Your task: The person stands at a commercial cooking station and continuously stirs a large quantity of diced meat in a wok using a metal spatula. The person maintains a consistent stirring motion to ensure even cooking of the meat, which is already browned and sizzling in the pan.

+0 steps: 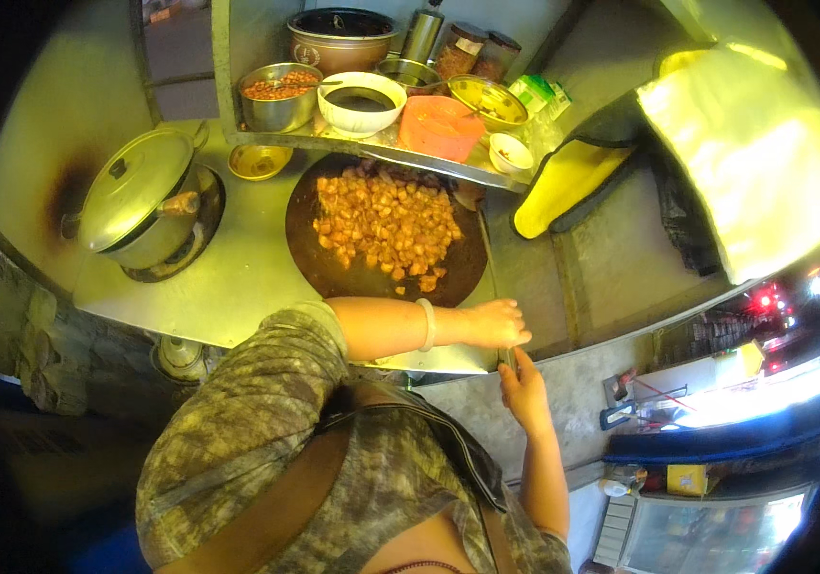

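My left hand [494, 324], with a pale bangle on its wrist, reaches across to the right front corner of the metal counter [259, 287]. Its fingers are curled, and whether they grip anything is hidden. My right hand [524, 393] is just below it, fingers bent around or beside a small narrow item at the counter edge, too unclear to name. Beyond my left forearm lies a round dark griddle [324, 269]. Browned diced food, like potato cubes [388, 222], is heaped on it, with darker pieces at the back. A spatula-like blade [468, 194] rests at the griddle's right rim.
A lidded pot [141, 190] sits on a burner at left. The raised shelf [381, 153] holds a pot of peanuts [281, 90], a bowl of dark liquid [359, 107], an orange container [442, 129] and jars [460, 50]. A yellow-lined dark item [567, 186] lies at right.
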Motion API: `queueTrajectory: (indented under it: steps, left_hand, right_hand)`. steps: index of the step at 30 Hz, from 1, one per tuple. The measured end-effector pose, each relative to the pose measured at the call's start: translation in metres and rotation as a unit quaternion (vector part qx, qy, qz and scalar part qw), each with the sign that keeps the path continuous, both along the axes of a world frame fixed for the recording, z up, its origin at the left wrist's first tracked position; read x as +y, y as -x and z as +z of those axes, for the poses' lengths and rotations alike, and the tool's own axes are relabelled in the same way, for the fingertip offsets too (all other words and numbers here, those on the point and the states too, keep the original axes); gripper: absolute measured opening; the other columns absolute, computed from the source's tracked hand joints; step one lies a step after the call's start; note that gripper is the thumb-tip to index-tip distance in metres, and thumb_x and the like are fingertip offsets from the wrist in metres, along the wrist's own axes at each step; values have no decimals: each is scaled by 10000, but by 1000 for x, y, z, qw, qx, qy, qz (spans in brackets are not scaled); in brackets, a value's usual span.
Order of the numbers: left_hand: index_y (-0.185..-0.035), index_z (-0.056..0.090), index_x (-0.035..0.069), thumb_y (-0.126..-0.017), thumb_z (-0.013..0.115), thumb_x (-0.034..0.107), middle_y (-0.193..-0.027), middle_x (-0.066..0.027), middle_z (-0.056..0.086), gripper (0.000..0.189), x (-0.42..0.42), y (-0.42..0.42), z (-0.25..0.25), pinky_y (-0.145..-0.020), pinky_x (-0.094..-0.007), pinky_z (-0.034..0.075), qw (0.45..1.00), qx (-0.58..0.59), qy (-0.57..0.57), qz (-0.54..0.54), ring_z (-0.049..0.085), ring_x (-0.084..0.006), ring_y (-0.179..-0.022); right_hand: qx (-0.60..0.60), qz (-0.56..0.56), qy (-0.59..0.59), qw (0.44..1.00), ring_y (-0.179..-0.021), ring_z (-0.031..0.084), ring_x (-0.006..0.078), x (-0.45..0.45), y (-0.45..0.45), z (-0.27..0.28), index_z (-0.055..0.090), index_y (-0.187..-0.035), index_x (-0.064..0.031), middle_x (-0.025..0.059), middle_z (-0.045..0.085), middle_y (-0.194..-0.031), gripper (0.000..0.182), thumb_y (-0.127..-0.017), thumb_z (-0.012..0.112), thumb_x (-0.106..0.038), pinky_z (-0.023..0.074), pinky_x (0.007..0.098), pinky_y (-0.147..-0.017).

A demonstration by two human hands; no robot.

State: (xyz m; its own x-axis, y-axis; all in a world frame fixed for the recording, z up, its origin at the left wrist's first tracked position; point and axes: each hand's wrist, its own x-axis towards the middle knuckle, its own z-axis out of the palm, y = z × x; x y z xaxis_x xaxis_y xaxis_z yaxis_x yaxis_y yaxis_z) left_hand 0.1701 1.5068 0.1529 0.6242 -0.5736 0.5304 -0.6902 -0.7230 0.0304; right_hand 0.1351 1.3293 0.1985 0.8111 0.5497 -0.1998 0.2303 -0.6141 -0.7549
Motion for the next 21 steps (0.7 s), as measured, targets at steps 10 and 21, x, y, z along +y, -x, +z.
queueTrajectory:
  steps: [10,21]
  left_hand:
    - [-815,660,109,-708,563,173,-786,-121,647,158,41,22,-8,-633,-422,492,938,332,-34,93,621,-321,-747]
    - [-756,494,38,-769,507,148,-564,-128,567,112,-34,91,23,-438,-426,444,982,173,74,-6,587,-324,-537]
  right_hand:
    - [326,34,-46,944,-390,347,85,41,-17,-13,245,-1380,-101,-11,393,-556,536,-911,476,-216,265,214,-356]
    - [-57,70,166,982,-718,598,383,-34,76,57,468,-1248,-89,245,587,-804,435,-833,574,-165,461,393,-629]
